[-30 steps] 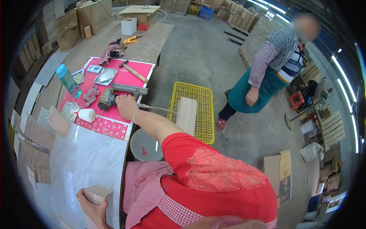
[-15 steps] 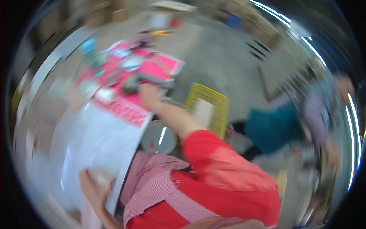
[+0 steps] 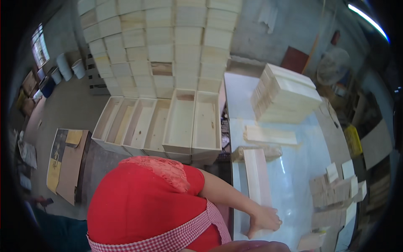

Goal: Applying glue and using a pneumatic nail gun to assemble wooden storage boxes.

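Observation:
My left hand (image 3: 264, 219) reaches over the pale blue-white tabletop (image 3: 289, 185). Its fingers and thumb straddle the near end of a long, pale wooden board (image 3: 258, 172), which the palm partly covers. The board's far end rests across a short wrapped block or bundle (image 3: 275, 152) lying crosswise. Just beyond lies another flat wooden piece (image 3: 270, 135). My right hand is outside the picture.
Open wooden trays (image 3: 180, 126) stand side by side left of the table, before a tall stack of wooden boxes (image 3: 191, 38). Stacked boards (image 3: 285, 94) occupy the table's far end. Smaller wooden pieces (image 3: 333, 191) lie along its right side. Flattened cardboard (image 3: 69, 166) is on the floor.
My view has swung round, bringing the wooden trays and stacks in. The pink sheet, the yellow crate and my right hand at a blurred dark tool have left the picture.

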Demonstrator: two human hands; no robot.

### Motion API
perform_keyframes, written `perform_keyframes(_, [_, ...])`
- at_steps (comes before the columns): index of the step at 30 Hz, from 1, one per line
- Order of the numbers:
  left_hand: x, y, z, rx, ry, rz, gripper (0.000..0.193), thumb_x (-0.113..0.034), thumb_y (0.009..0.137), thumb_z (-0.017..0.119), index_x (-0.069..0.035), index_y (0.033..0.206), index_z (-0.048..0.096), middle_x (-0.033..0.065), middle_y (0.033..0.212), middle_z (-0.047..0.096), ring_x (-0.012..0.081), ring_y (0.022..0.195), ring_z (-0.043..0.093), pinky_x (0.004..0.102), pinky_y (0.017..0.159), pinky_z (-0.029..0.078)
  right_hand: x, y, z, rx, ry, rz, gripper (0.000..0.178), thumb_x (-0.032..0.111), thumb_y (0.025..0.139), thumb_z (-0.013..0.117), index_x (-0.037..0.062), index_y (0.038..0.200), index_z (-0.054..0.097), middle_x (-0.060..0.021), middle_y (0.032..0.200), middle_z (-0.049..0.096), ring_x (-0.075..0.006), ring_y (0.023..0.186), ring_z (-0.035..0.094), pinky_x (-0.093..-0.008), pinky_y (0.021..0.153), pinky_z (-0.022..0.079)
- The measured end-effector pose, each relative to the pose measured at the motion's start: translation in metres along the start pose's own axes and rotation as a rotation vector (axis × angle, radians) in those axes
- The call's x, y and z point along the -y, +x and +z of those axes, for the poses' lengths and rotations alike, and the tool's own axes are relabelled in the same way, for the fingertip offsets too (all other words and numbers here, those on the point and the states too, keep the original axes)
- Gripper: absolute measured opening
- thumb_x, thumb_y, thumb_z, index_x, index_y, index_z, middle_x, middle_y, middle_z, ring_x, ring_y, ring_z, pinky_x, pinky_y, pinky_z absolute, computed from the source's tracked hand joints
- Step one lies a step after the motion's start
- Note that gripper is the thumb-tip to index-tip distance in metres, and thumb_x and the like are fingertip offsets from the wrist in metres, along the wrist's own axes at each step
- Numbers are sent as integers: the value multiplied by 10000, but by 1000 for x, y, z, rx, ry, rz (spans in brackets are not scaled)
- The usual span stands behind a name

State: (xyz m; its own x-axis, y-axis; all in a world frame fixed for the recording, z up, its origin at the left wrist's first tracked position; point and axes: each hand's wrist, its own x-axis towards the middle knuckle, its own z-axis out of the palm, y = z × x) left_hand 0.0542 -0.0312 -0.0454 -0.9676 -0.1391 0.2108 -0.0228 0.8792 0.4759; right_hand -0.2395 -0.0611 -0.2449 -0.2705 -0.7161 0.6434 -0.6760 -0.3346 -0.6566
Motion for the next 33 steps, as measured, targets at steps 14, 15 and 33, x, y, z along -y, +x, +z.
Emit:
perform_keyframes(14, [17,-2,-11,10,38,-15,892,-493,409,832,-53,1128,541,112,1080,525,282,978,565,365,859,371,5,-20,50,26,107,0,374,147,968,554,-17,1304,557,-173,1222,637,-268,1102,622,-372,959,494])
perform_keyframes(15, [15,0,-13,29,46,-13,899,-502,406,838,-52,1127,545,114,1078,536,287,980,573,376,868,377,6,-13,60,50,131,-20,376,147,967,555,-17,1306,556,-173,1223,636,-268,1103,621,-371,960,493])
perform_keyframes(33, [71,36,26,157,68,30,678,-515,689,768,-37,1153,639,191,1110,698,310,1006,664,494,828,483,98,143,100,185,193,-383,428,134,945,587,-18,1340,523,-163,1254,620,-259,1119,611,-363,980,480])
